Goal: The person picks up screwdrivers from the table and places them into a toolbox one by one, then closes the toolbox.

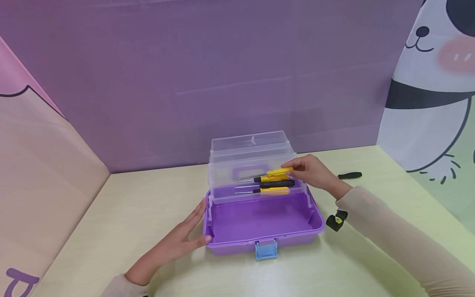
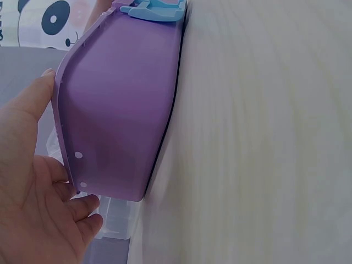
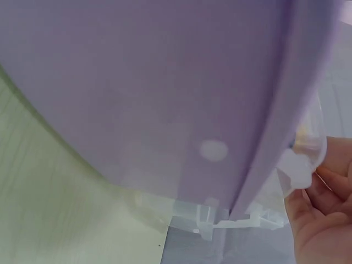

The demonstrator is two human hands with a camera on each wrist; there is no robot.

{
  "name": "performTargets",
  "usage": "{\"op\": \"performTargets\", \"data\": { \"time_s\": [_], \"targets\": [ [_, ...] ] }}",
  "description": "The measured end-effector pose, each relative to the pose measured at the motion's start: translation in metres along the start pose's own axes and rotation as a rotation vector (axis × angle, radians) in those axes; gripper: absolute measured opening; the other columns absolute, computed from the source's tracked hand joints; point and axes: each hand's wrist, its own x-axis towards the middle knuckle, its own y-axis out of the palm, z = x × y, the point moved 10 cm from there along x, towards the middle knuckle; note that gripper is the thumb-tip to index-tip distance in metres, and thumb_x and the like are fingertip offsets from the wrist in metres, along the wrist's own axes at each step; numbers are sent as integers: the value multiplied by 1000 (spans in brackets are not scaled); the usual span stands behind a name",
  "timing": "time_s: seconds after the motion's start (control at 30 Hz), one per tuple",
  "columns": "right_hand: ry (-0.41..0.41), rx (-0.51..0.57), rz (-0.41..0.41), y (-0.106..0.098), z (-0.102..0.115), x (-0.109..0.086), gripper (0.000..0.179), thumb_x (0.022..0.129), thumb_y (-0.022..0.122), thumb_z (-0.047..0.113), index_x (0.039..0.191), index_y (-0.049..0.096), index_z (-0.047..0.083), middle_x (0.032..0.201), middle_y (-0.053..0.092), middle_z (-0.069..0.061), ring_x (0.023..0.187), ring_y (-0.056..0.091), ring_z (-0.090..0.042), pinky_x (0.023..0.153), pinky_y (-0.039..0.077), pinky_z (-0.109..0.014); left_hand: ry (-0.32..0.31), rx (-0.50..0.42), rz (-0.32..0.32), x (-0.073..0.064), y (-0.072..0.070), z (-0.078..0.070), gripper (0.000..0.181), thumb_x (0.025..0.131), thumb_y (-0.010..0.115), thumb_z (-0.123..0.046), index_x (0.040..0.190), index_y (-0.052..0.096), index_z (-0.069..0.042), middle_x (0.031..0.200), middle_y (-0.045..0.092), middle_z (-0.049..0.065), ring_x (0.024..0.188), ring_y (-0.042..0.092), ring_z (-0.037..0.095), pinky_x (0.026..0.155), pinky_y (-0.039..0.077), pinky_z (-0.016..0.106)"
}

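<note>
A purple toolbox stands with its clear lid raised and a clear tray lifted over its back. My right hand pinches the handle end of a yellow screwdriver at the tray's right end. Just below it in the tray lie a yellow-and-black screwdriver, a black-handled screwdriver and another yellow screwdriver, their shafts pointing left. With fingers extended, my left hand rests against the toolbox's left side, its thumb on the rim near the front corner.
A black-handled tool lies on the table behind my right forearm. Beside the toolbox's right side is a small black object with a yellow mark. A light blue latch hangs at the front. Purple fabric rises behind the table.
</note>
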Motion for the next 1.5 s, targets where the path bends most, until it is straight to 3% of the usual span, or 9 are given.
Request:
{"op": "performTargets", "data": {
  "time_s": [0.13,0.37,0.47,0.87,1.27,1.5],
  "targets": [
    [36,-23,-24,0,-4,-1,26,90,62,5,115,66,0,112,66,-17,92,64,-24,80,56,-32,5,0,1,1,0,0,85,91,62,-24,152,5,-14,158,-1,7,140,8,44,104,21,66],
    [48,-38,-40,0,-4,-1,26,90,61,6,116,66,2,114,65,-17,97,63,-28,83,55,-36,11,5,-3,1,0,-1,85,91,63,-24,152,5,-13,158,1,12,140,9,44,104,22,65],
    [31,-47,-51,0,-1,-2,26,90,61,4,115,67,2,114,66,-16,99,63,-30,84,55,-38,6,13,-1,1,0,-1,85,91,63,-25,152,6,-13,157,2,15,140,9,44,105,21,64],
    [-53,-139,-56,4,7,4,25,88,62,2,113,67,-1,111,67,-16,101,62,-31,89,52,-44,-3,17,-6,1,-1,-1,85,91,62,-26,152,4,-14,158,-1,6,140,9,44,105,21,64],
    [-71,-107,-45,1,6,3,24,89,62,3,111,68,0,108,68,-15,99,64,-30,86,54,-41,-8,7,-3,0,0,0,85,92,62,-26,153,4,-16,158,-1,5,140,8,44,105,21,64],
    [-80,-28,-32,-3,-1,-2,24,90,63,6,112,67,-2,110,67,-16,101,64,-31,86,53,-40,0,12,1,2,0,-1,85,91,62,-26,153,5,-15,158,0,12,141,8,41,106,19,63]
  ]
}}
